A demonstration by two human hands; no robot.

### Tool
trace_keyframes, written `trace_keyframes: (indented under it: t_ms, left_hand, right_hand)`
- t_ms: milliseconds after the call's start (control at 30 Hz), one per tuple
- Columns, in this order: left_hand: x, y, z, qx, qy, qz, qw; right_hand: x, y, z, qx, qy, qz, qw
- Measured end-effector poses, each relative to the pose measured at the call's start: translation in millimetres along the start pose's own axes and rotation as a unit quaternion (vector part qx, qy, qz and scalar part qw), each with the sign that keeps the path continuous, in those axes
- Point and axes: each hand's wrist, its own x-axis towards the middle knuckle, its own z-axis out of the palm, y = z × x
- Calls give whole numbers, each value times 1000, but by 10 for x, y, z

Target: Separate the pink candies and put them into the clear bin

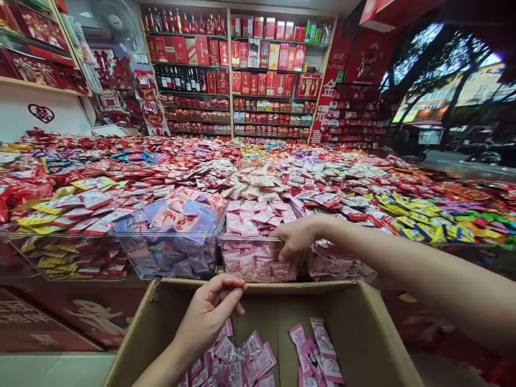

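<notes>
An open cardboard box [278, 289] stands in front of the display, with pink packets [250, 357] lying in its bottom. Over the box's far edge is my left hand [220, 303], its fingers curled and thumb pressed in; whatever it holds, if anything, is too small to name. My right hand [294, 236] reaches into the right side of a clear bin [242, 237] filled with pink and white packets [253, 217]. Its fingers point down among the packets and are partly hidden, so its grip does not show.
Left of that bin is one with purple and pink packets [181, 215], then one with yellow and red packets [76, 207]. Heaps of wrapped sweets spread behind. Shelves [230, 70] of bottles and red boxes line the back wall; a fan [116, 22] is at upper left.
</notes>
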Motion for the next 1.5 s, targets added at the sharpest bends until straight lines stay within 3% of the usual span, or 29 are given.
trace_keyframes:
  t_ms: [133,200,333,500,667,733,800,967,1133,1267,1500]
  left_hand:
    - [-41,58,6,42,-3,7,999]
    - [-53,137,26,127,2,68,990]
    - [8,351,87,325,-22,262,908]
    - [156,457,125,387,-60,325,861]
    - [259,418,198,501,-74,359,784]
    - [271,402,221,510,-81,348,782]
    - [251,373,201,489,-71,345,798]
    - [105,252,-27,485,-61,313,814]
    - [20,131,-196,491,-78,318,808]
    - [19,44,-201,485,-56,330,808]
    - [73,-29,-174,480,-36,348,804]
  right_hand:
    - [-11,-8,-8,-14,-22,15,1000]
    - [-35,-6,-13,3,-43,1,999]
    - [-54,13,-26,21,-39,-38,998]
    - [-20,17,-36,-21,-8,-43,999]
    - [-3,-7,-71,-80,-44,-39,995]
    - [-4,-33,-87,-124,-59,-27,990]
    - [-4,-75,-97,-177,-57,-5,982]
    - [13,-176,-108,-320,-30,55,946]
    - [17,-153,-133,-185,-93,101,973]
    - [2,-103,-138,-116,-90,60,987]
    - [36,9,-124,55,-155,37,986]
